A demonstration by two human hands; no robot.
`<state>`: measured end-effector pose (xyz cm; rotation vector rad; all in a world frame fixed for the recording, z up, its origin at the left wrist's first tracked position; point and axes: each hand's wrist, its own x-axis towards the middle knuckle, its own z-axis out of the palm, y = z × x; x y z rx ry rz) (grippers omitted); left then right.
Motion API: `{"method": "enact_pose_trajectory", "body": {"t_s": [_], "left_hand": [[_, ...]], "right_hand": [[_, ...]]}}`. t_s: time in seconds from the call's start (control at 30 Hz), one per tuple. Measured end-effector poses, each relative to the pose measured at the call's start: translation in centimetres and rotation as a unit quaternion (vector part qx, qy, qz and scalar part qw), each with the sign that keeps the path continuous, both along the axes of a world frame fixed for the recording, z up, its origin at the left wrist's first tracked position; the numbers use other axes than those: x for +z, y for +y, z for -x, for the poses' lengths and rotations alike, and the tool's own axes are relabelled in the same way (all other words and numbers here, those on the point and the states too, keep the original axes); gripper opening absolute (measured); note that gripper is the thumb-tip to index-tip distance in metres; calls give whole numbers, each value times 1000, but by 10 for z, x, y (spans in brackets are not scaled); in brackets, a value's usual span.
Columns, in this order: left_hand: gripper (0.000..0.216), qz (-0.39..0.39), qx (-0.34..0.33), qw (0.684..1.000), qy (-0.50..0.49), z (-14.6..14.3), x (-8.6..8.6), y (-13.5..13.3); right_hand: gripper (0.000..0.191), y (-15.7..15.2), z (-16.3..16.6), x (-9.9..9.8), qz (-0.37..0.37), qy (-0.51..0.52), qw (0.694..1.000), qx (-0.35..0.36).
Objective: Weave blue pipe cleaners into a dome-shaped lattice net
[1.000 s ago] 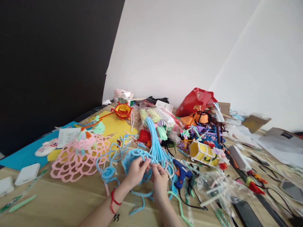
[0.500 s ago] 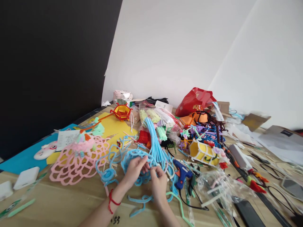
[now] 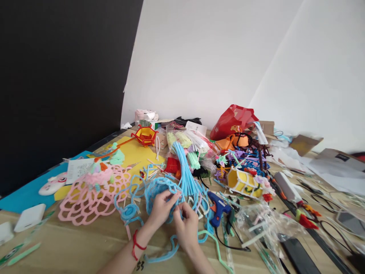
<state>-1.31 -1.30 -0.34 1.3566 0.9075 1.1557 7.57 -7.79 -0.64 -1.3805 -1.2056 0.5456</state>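
Observation:
A looped light-blue pipe cleaner piece [image 3: 155,185] sits in front of me, with my left hand [image 3: 160,208] closed on its near edge, thumb and fingers pinched. A red cord bracelet [image 3: 138,246] is round the left wrist. Close beside it, my right hand [image 3: 186,225] has its fingers curled in a pinch near the same edge. What lies between those fingertips is mostly hidden. A loose blue pipe cleaner [image 3: 164,257] trails on the table below the hands. Behind them fans a bundle of straight blue pipe cleaners [image 3: 184,171].
Left lies a pink looped pipe cleaner piece [image 3: 85,211]; right, a blue glue gun [image 3: 220,208] with its cord. Beyond stand a yellow-and-white lantern shape [image 3: 238,180], a red-and-yellow one [image 3: 145,136] and a red bag [image 3: 234,121]. Clear plastic wrapping [image 3: 268,224] and a phone [image 3: 299,257] lie right.
My right hand has moved slightly left and its fingers have shifted. The loose blue pipe cleaner below has swung to the left and lower. The left hand stays on the blue piece.

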Motion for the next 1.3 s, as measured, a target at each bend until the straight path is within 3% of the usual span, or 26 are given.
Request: {"method": "enact_pose_trajectory", "body": {"t_s": [0.23, 0.33, 0.47, 0.67, 0.8, 0.93, 1.1, 1.3], "left_hand": [[23, 26, 15, 999, -45, 1, 1, 0], [25, 40, 37, 995, -87, 3, 3, 4], [25, 85, 19, 980, -180, 3, 8, 3], [12, 195, -94, 887, -409, 10, 18, 2], [8, 254, -65, 860, -438, 12, 16, 6], [8, 258, -37, 884, -388, 6, 14, 2], [9, 244, -1, 899, -363, 6, 19, -1], [15, 238, 25, 886, -398, 9, 18, 8]], "right_hand": [[29, -4, 2, 2, 44, 156, 981, 104], [29, -5, 0, 7, 17, 130, 984, 124], [24, -6, -9, 16, -86, 54, 989, 108], [14, -3, -17, 20, -142, 14, 977, 161], [14, -2, -15, 19, -176, -46, 966, 184], [20, -2, -16, 17, -133, 74, 961, 230], [18, 3, -23, 13, -66, 336, 884, 318], [17, 12, -22, 4, -34, 431, 878, 207]]}}
